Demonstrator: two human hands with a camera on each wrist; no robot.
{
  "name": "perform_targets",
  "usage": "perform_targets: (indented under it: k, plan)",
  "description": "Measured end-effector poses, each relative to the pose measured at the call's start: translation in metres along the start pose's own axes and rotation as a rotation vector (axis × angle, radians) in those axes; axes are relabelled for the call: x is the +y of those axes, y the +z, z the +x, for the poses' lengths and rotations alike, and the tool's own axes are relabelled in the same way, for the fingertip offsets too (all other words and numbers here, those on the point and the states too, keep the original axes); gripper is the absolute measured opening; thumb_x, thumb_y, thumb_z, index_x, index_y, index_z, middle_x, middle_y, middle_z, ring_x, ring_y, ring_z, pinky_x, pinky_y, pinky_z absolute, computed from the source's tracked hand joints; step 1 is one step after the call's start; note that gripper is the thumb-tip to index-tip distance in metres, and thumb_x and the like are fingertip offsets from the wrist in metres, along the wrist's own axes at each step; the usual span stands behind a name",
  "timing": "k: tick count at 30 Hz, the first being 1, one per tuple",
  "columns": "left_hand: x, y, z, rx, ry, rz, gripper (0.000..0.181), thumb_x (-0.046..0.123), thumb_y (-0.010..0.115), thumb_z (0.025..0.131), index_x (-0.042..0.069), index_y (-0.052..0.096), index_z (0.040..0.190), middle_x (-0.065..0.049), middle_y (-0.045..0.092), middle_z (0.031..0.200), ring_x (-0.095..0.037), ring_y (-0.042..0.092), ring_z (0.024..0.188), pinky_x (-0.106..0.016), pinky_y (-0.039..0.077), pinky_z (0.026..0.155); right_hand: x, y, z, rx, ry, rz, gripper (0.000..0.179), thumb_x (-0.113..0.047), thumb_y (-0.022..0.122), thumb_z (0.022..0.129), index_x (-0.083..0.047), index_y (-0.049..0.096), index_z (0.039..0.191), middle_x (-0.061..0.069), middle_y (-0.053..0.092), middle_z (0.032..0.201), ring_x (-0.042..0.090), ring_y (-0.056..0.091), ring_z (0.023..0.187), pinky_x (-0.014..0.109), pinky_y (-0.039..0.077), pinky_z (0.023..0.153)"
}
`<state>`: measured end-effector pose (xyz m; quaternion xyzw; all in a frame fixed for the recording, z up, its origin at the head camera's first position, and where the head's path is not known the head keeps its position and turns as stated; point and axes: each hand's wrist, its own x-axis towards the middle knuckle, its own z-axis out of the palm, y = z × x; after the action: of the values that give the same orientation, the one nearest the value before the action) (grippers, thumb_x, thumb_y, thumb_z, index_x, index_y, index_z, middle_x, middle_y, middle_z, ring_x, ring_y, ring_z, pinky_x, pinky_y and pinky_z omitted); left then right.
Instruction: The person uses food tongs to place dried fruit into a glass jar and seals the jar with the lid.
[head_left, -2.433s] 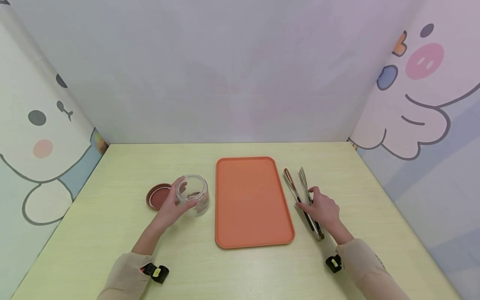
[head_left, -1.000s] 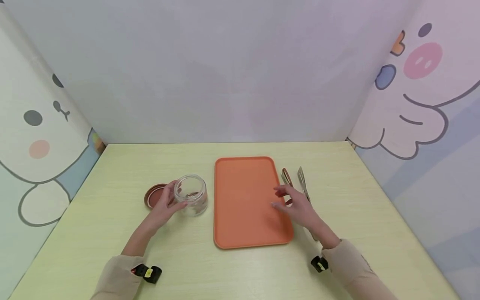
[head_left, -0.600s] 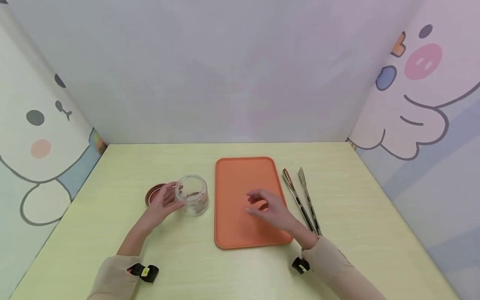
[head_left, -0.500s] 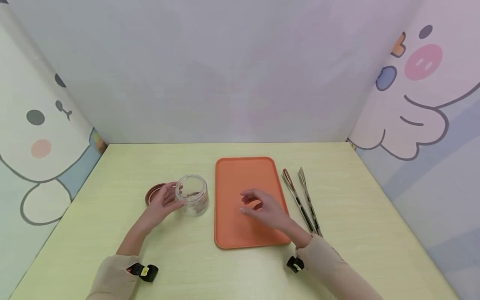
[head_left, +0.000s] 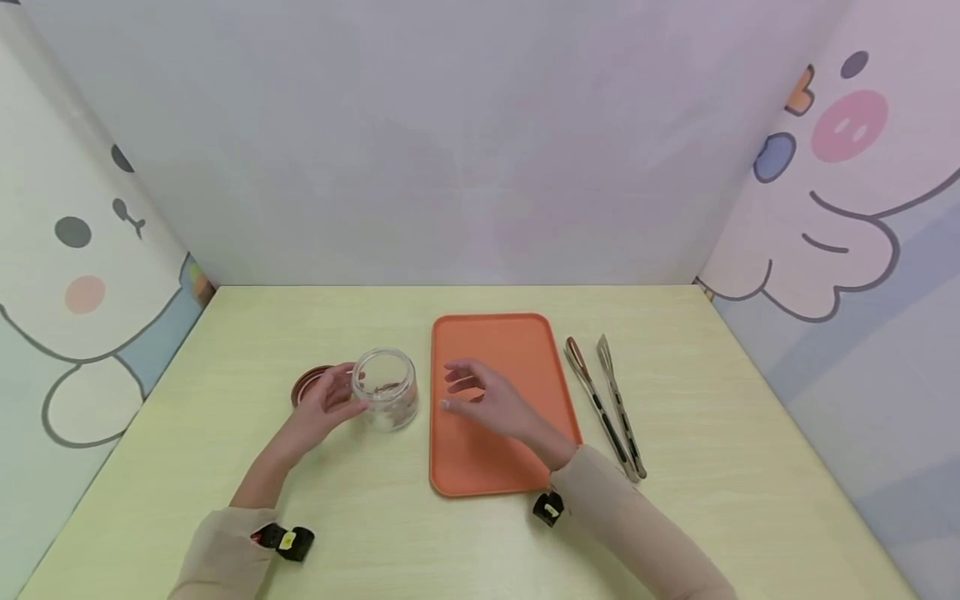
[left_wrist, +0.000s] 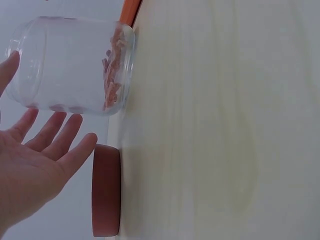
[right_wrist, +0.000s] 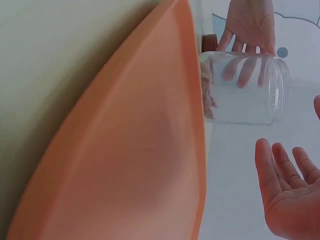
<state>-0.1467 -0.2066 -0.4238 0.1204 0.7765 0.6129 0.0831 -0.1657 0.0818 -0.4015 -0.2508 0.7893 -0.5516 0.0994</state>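
Observation:
A clear glass jar [head_left: 385, 392] stands lidless on the table, left of an orange tray [head_left: 457, 467]. In the left wrist view, reddish-brown shredded pieces [left_wrist: 114, 70] lie at the bottom of the jar. My left hand [head_left: 322, 410] is at the jar's left side, fingers spread and nearly straight behind it, thumb in front. Over the tray's left half hovers my right hand [head_left: 491, 404], its fingers loosely curved toward the jar and holding nothing. Behind my left hand a reddish-brown round lid [head_left: 303, 385] is partly hidden; the left wrist view shows its side.
Metal tongs [head_left: 609, 408] with dark grips lie spread on the table [head_left: 720, 417], right of the tray. A pale curtain stands behind the table, and cartoon-printed cloths hang at both sides.
My right hand has let go of the tongs and moved left across the tray toward the jar. My left hand has drawn back slightly and loosened around the jar, which stays in place.

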Motion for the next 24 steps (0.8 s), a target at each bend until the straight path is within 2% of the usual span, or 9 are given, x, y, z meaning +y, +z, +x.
perform_targets:
  k: [8,11,18,24]
  plan:
    - [0.001,-0.001,0.0,0.0,-0.013,0.018,0.064,0.022,0.062,0.083,0.008,0.026,0.135,-0.022,0.035,0.13,-0.033,0.035,0.118,-0.027,0.043,0.083,-0.025,0.006,0.009,-0.038,0.002,0.083,0.05,-0.012,0.065,0.08,-0.004,0.043,0.125,0.015,0.049,0.113,0.032,0.049,0.102,0.032,0.046,0.076]
    - [-0.001,-0.001,0.001,0.002,-0.014,0.017,0.064,0.022,0.062,0.083,0.008,0.026,0.134,-0.022,0.035,0.129,-0.034,0.035,0.118,-0.027,0.043,0.083,-0.027,0.009,0.012,-0.045,0.005,0.082,0.05,-0.009,0.065,0.08,-0.004,0.043,0.124,0.015,0.049,0.113,0.033,0.049,0.103,0.03,0.046,0.076]
    - [-0.003,-0.002,0.001,-0.002,-0.013,0.027,0.063,0.02,0.061,0.084,0.007,0.025,0.135,-0.023,0.036,0.128,-0.035,0.036,0.117,-0.028,0.044,0.082,0.01,0.023,0.033,-0.043,0.038,0.044,0.057,-0.022,0.068,0.078,-0.013,0.042,0.128,0.015,0.049,0.117,0.02,0.052,0.101,0.027,0.045,0.077]
    - [-0.004,-0.003,0.001,-0.003,-0.018,0.03,0.062,0.022,0.062,0.083,0.007,0.027,0.133,-0.022,0.037,0.127,-0.034,0.038,0.115,-0.026,0.044,0.082,0.012,0.031,0.039,-0.038,0.048,0.026,0.059,-0.025,0.07,0.077,-0.012,0.042,0.128,0.007,0.05,0.114,0.022,0.051,0.101,0.028,0.045,0.08]
